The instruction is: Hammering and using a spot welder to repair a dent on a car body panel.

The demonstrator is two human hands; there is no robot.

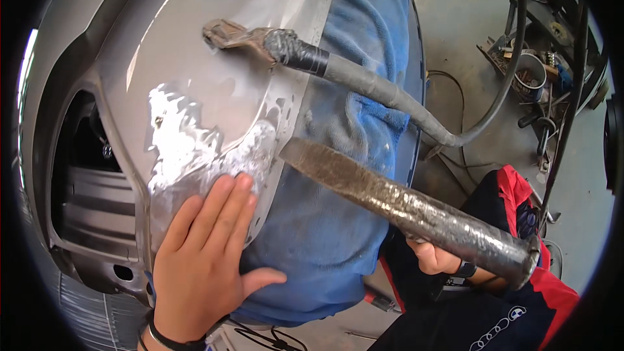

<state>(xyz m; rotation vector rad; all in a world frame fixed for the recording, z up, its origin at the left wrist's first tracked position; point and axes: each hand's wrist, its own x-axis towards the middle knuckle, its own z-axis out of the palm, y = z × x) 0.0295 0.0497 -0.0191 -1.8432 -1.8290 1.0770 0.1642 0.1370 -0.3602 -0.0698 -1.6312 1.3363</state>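
My left hand (205,253) lies flat on a grey car body panel (214,78), fingers stretched out. Its fingertips reach the lower edge of a patch of bare, shiny, uneven metal (185,140). On the right, my right hand (432,257) is closed on a thick steel bar (403,208), partly hidden behind it. The bar slants up to the left; its flattened end is near the panel's edge, and its other end is blunt and round. A worn metal clamp (240,38) with a thick grey cable (370,84) lies across the panel beyond the bar.
A blue cloth (312,240) covers the area beside the panel's flange. An opening in the bodywork (97,188) is at the left. At the far right, a cluttered tool stand (546,71) holds a small bucket (530,75). Hoses and cables hang and lie around it.
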